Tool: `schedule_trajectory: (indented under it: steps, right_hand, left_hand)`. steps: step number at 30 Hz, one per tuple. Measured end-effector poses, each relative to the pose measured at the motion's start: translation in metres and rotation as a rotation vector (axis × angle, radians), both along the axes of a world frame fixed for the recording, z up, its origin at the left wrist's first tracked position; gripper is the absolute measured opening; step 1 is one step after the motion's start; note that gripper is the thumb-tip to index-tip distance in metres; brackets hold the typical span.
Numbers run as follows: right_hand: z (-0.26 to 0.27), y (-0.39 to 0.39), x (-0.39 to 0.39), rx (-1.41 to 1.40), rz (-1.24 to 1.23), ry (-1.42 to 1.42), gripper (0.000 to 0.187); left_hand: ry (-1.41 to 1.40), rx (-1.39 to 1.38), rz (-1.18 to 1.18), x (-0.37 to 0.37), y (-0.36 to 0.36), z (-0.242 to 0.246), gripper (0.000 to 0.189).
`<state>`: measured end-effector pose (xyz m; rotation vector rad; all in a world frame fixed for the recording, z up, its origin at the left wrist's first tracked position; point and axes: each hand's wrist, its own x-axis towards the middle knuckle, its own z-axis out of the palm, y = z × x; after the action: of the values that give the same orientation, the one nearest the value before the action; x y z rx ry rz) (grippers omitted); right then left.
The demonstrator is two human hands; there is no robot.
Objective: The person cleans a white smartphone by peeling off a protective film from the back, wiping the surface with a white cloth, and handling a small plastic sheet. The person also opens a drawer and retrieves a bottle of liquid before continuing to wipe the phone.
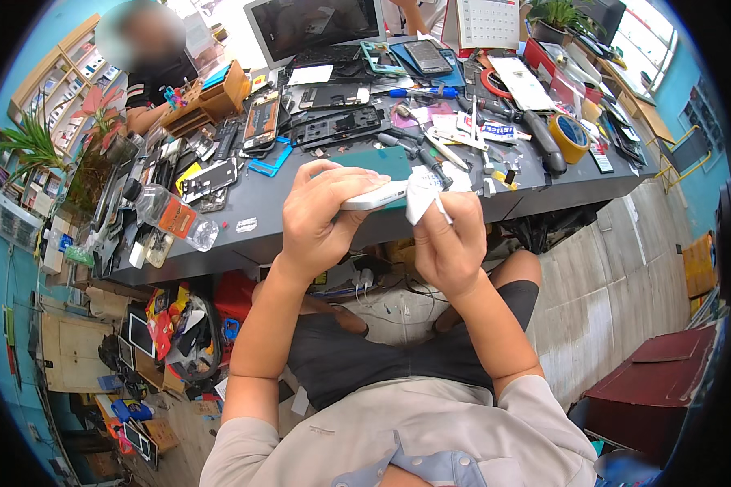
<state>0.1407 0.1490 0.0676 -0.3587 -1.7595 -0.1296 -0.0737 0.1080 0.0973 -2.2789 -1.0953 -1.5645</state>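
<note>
My left hand (318, 214) grips a silver-white phone (374, 198), holding it edge-on above the front of the desk. The end with its charging port faces right. Pinched in my right hand (454, 240) is a crumpled white tissue (423, 198), right at that port end; whether it touches the phone is hard to tell. A green work mat (377, 159) lies under and behind the phone, partly hidden by my left hand. Several screwdrivers (423, 159) and white tweezers (448, 151) lie just beyond my right hand.
A clear plastic bottle (176, 219) stands near the left front of the grey desk (262, 210). Phone frames (338, 126), yellow tape (569, 139) and a monitor (317, 27) crowd the desktop. A person (152, 79) sits across at the left. Below is a full waste bin (189, 341).
</note>
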Motion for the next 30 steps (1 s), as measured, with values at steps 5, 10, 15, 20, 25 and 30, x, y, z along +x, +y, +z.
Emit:
schedule_trajectory:
  steps: [5, 10, 15, 20, 25, 30]
  right_hand:
    - [0.007, -0.003, -0.006, 0.042, 0.077, -0.025, 0.042]
    - [0.014, -0.001, -0.004, 0.024, 0.102, -0.008, 0.038]
    - [0.008, 0.001, 0.025, -0.244, 0.114, 0.07, 0.027]
    - [0.064, 0.008, 0.044, -0.144, 0.425, -0.051, 0.033]
    - [0.09, 0.025, 0.031, -0.05, 0.629, -0.289, 0.044]
    - [0.086, 0.029, 0.012, 0.004, 0.662, -0.457, 0.05]
  left_hand:
    - [-0.005, 0.001, -0.021, -0.004, -0.001, -0.004, 0.018]
    - [-0.1, 0.005, -0.073, -0.014, -0.006, -0.006, 0.02]
    - [-0.858, -0.221, -0.417, 0.001, -0.022, -0.022, 0.031]
    - [-1.146, -0.52, -1.032, 0.033, -0.031, -0.031, 0.028]
    - [-1.325, -0.677, -1.412, 0.068, -0.038, -0.049, 0.031]
    - [-1.411, -0.738, -1.442, 0.081, -0.051, -0.055, 0.037]
